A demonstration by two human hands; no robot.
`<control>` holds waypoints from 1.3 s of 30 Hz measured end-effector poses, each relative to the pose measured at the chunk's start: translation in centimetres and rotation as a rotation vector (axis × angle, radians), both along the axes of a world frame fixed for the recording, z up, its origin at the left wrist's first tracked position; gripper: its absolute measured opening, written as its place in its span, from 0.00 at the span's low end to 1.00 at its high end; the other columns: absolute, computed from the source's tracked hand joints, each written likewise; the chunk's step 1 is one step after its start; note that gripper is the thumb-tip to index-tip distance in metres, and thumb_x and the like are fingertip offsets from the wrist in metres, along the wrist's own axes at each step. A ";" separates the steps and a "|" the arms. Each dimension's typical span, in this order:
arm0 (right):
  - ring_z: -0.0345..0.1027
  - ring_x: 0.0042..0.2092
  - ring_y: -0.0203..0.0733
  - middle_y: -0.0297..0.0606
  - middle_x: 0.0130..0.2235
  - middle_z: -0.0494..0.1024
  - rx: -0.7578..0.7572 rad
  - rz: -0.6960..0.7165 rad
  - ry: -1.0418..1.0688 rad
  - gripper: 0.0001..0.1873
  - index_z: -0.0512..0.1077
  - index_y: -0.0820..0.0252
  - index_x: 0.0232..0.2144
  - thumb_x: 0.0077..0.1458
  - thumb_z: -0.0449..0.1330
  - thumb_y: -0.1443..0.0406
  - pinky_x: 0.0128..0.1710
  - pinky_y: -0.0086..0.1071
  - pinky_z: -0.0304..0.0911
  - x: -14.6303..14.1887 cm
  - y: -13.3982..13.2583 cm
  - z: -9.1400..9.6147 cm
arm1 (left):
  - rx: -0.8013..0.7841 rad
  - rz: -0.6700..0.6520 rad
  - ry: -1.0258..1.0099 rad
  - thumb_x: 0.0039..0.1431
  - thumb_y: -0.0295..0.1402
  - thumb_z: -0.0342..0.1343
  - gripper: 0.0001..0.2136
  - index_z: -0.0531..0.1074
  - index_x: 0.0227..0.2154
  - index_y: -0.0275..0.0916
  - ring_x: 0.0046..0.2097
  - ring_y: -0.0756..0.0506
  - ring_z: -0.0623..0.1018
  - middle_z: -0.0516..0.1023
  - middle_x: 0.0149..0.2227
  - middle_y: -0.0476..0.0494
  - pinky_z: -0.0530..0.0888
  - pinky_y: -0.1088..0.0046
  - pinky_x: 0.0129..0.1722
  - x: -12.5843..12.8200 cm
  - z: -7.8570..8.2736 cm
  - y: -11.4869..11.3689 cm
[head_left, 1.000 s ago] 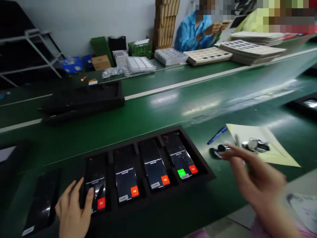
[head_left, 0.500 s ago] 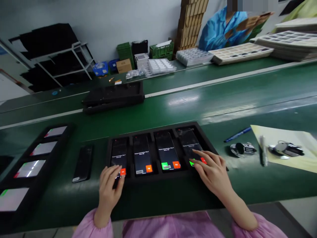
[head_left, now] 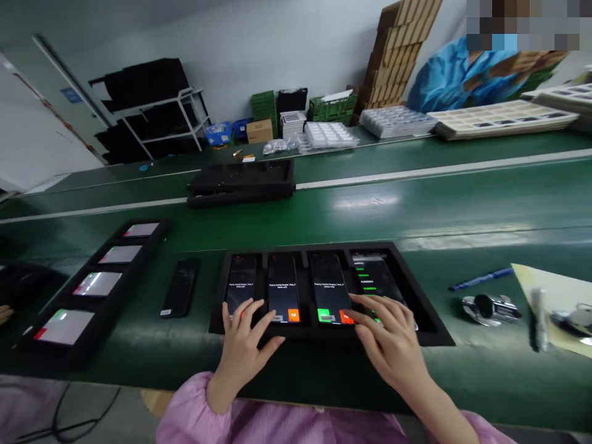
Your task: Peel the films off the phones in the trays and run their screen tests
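A black foam tray [head_left: 435, 333] in front of me holds several smartphones side by side. My left hand [head_left: 247, 339] is open, fingers spread over the lower ends of the leftmost phone [head_left: 241, 280] and the second phone [head_left: 282, 283]. My right hand [head_left: 391, 330] is also open. Its fingertips reach the red Fail button at the bottom of the third phone [head_left: 329, 280], while the hand partly covers the rightmost phone [head_left: 377, 277]. That phone shows a list with green lines; the other three show white "Playing melody" text. Whether fingertips touch the glass I cannot tell.
A dark phone [head_left: 180, 287] lies left of the tray. Beyond it is another tray [head_left: 134, 262] of white-screened phones. Stacked black trays [head_left: 240, 179] sit farther back. On the right are a blue pen [head_left: 481, 279], a metal object [head_left: 491, 308] and yellow paper [head_left: 531, 283]. A co-worker in blue [head_left: 439, 77] works behind.
The rightmost phone's screen went from melody text to a list with green lines. My right hand shifted left to the third phone; my left hand spread rightward towards the second. The view turned left.
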State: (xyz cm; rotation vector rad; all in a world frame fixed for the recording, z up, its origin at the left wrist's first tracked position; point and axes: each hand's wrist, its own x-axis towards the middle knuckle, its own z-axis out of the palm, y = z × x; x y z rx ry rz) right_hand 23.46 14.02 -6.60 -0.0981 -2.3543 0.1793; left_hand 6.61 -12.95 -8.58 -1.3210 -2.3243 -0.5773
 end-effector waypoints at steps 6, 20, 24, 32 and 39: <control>0.72 0.52 0.51 0.41 0.51 0.80 -0.087 -0.010 0.059 0.15 0.79 0.54 0.46 0.71 0.52 0.68 0.49 0.47 0.62 1.2 2.5 0.2 | 0.037 -0.005 0.003 0.72 0.45 0.55 0.14 0.79 0.52 0.48 0.63 0.41 0.72 0.79 0.57 0.43 0.37 0.50 0.77 0.3 0.2 0.5; 0.72 0.51 0.54 0.41 0.54 0.78 -0.199 0.089 -0.020 0.18 0.77 0.50 0.52 0.69 0.51 0.70 0.51 0.51 0.64 0.3 1.5 -1.9 | -0.089 0.267 0.017 0.72 0.40 0.55 0.16 0.74 0.58 0.42 0.61 0.39 0.73 0.77 0.56 0.38 0.47 0.53 0.75 -2.6 1.1 -7.9; 0.73 0.50 0.60 0.38 0.54 0.77 -0.250 0.028 -0.068 0.30 0.69 0.32 0.65 0.69 0.50 0.68 0.52 0.58 0.64 1.7 1.9 -2.3 | -0.140 0.314 -0.006 0.73 0.38 0.55 0.16 0.73 0.59 0.44 0.57 0.40 0.76 0.78 0.55 0.40 0.50 0.51 0.74 -2.4 0.4 -9.6; 0.73 0.51 0.65 0.44 0.53 0.79 -0.193 -0.184 -0.236 0.20 0.77 0.40 0.52 0.73 0.46 0.57 0.48 0.62 0.64 2.4 7.4 0.2 | -0.181 0.318 -0.101 0.75 0.48 0.46 0.21 0.74 0.61 0.47 0.65 0.31 0.70 0.71 0.64 0.33 0.55 0.29 0.69 -5.2 3.2 -7.8; 0.67 0.58 0.70 0.50 0.61 0.76 -0.105 -0.324 -0.399 0.38 0.83 0.49 0.51 0.72 0.38 0.41 0.49 0.63 0.64 -2.8 13.7 -0.2 | -0.292 0.255 -0.227 0.75 0.50 0.43 0.23 0.76 0.61 0.49 0.69 0.27 0.65 0.68 0.68 0.34 0.52 0.18 0.66 -14.2 4.1 -0.2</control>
